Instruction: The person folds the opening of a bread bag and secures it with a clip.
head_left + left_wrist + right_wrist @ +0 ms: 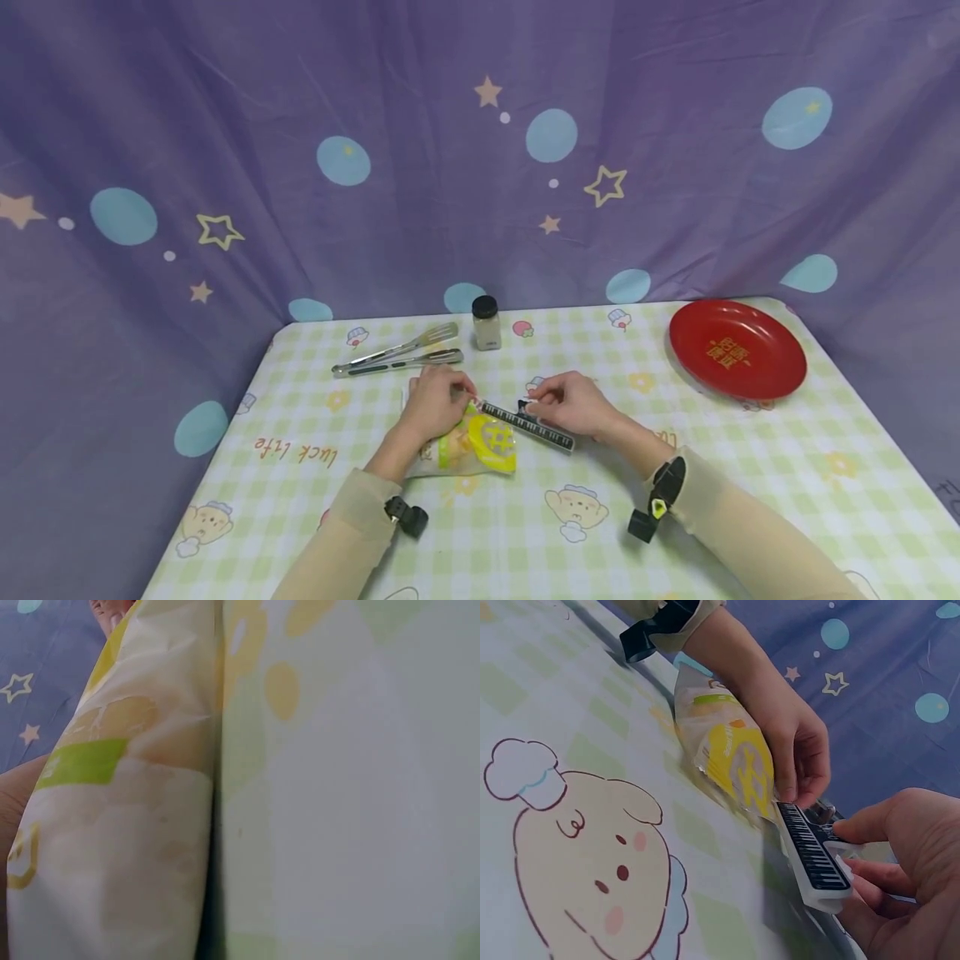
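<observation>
black-and-white piano-key clip [528, 427] slants lengthwise from yellow-and-white bag [480, 447] toward near right, right hand [576, 406] pinching its side, left hand [435, 402] pinching the bag.

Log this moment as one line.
left grip: holds bag | right grip: pinches piano-key clip | jar, red plate: untouched

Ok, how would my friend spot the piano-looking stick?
On the checked tablecloth, look between the left hand and the right hand. A slim bar slants there, next to the yellow-printed bag. Its black-and-white piano-key pattern sets it apart from the bag and the metal tongs.
</observation>
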A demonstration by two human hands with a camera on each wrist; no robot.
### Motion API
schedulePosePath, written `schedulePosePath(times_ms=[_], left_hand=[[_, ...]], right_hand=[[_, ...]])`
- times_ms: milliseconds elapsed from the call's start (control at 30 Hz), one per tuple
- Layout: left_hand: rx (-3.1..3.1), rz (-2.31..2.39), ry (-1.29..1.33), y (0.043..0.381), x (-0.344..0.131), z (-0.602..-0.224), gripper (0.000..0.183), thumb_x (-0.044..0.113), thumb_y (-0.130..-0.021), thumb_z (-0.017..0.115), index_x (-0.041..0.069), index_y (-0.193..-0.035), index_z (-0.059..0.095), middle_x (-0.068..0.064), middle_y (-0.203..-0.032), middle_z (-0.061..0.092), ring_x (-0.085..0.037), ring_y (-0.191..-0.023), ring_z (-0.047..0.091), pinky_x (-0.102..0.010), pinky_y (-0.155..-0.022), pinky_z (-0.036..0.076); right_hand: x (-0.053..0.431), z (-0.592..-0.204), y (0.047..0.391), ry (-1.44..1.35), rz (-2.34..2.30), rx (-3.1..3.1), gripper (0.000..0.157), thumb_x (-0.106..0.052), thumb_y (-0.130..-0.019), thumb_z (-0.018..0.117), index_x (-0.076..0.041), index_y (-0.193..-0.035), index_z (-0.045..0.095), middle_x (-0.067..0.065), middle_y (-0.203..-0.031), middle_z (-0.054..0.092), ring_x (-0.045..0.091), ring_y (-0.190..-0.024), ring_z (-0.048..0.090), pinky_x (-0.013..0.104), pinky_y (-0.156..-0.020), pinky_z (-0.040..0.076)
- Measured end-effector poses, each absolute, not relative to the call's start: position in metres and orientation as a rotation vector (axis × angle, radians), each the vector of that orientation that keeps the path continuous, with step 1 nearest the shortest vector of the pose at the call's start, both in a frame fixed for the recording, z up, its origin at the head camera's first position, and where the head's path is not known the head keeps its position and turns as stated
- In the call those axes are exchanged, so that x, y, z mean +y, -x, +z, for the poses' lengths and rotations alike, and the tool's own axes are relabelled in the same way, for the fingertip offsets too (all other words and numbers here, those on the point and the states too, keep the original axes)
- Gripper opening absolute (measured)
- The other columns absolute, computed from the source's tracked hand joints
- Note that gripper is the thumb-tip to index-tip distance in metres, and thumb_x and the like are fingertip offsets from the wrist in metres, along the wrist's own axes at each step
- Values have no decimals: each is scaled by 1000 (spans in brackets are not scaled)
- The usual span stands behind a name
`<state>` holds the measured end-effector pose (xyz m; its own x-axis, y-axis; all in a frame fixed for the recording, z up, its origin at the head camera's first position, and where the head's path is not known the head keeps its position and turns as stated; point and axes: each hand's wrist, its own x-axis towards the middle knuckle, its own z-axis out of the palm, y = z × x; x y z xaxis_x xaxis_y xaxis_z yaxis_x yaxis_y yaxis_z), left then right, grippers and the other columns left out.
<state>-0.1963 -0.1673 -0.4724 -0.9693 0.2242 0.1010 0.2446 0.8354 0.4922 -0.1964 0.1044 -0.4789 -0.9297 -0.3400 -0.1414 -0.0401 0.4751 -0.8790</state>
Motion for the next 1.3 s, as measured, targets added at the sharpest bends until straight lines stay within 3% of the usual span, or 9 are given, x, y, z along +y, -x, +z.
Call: schedulePosePath(times_ms=[133, 300, 467, 600, 800, 1133, 1300], left_hand=[[-2950, -782, 436, 195, -178, -462, 16, 25, -96, 77, 18, -111, 76, -4, -113, 72, -31, -115, 57, -52, -91, 40], [-2949, -713, 547, 182, -197, -444, 29, 32, -94, 81, 15, -118, 75, -6, -122, 71, -35, -119, 57, -59, -94, 43], [-3001, -658, 626, 156, -208, -433, 53, 48, -85, 88, 18, -127, 74, -5, -122, 70, -30, -111, 55, -49, -85, 44], [-3050, -605, 691, 135, -207, -431, 67, 48, -79, 93, 19, -135, 72, -5, -129, 68, -27, -108, 52, -47, -85, 49], [-3102, -510, 637, 122, -196, -432, 69, 37, -79, 95, 19, -140, 68, -9, -138, 66, -31, -116, 57, -48, -92, 55], [-3097, -509, 639, 125, -191, -429, 67, 30, -75, 98, 18, -135, 72, -12, -138, 68, -35, -119, 59, -50, -97, 56], [-3088, -494, 656, 126, -191, -431, 67, 30, -75, 98, 17, -135, 72, -12, -136, 68, -36, -117, 59, -49, -97, 56]], right_hand=[[104, -479, 196, 411, -1391, 2485, 21, -22, -90, 84, -9, -106, 83, -2, -83, 76, 12, -72, 65, 26, -68, 54], [107, -481, 197, 517, -1331, 2551, 20, -23, -91, 83, -10, -107, 83, -5, -81, 75, 9, -68, 63, 23, -66, 52], [108, -478, 197, 615, -1283, 2572, 21, -26, -94, 81, -11, -108, 82, -6, -79, 74, 7, -65, 62, 22, -66, 52], [108, -474, 196, 616, -1279, 2569, 22, -30, -97, 78, -12, -109, 82, -7, -80, 75, 7, -67, 64, 22, -70, 53], [107, -472, 197, 541, -1301, 2486, 25, -33, -97, 79, -12, -109, 83, -5, -82, 77, 10, -67, 66, 24, -69, 54], [109, -471, 198, 539, -1194, 2446, 26, -42, -96, 78, -18, -86, 83, -4, -69, 74, 10, -59, 64, 24, -60, 47], [109, -467, 198, 535, -1126, 2451, 33, -45, -96, 77, -20, -75, 79, -3, -63, 71, 9, -56, 57, 24, -56, 40]])
